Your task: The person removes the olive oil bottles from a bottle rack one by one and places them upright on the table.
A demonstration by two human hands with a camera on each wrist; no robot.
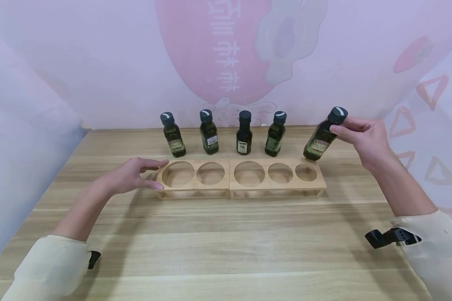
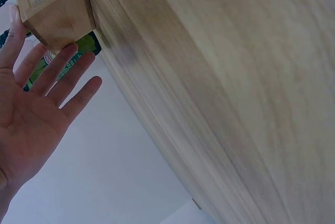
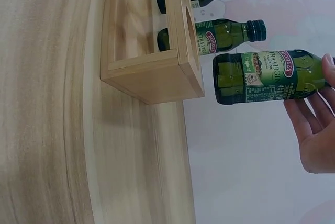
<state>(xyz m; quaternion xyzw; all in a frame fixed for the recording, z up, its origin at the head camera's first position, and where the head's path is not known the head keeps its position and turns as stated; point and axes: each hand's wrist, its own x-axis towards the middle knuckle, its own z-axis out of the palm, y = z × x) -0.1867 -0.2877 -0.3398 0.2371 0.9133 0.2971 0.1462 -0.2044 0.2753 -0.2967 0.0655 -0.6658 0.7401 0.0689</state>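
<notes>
My right hand [image 1: 367, 136] grips a green olive oil bottle [image 3: 269, 76] near its neck. This bottle leans, its base raised near the back right corner of the three-hole wooden rack [image 1: 278, 185]. In the head view my left hand [image 1: 133, 175] spans the left end of the two-hole wooden rack [image 1: 196, 190], thumb at its front corner and index finger at the back one. The left wrist view shows the other fingers [image 2: 81, 96] extended beside that end. The two racks stand end to end, and bare tabletop shows through their round holes.
Behind the racks stand several dark bottles: an olive oil bottle [image 1: 174, 140] at the left, another [image 1: 209, 138], a slimmer black-looking bottle [image 1: 244, 136] and a green one [image 1: 275, 136]. A printed pale curtain [image 1: 116, 62] borders the back of the wooden table [image 1: 226, 246].
</notes>
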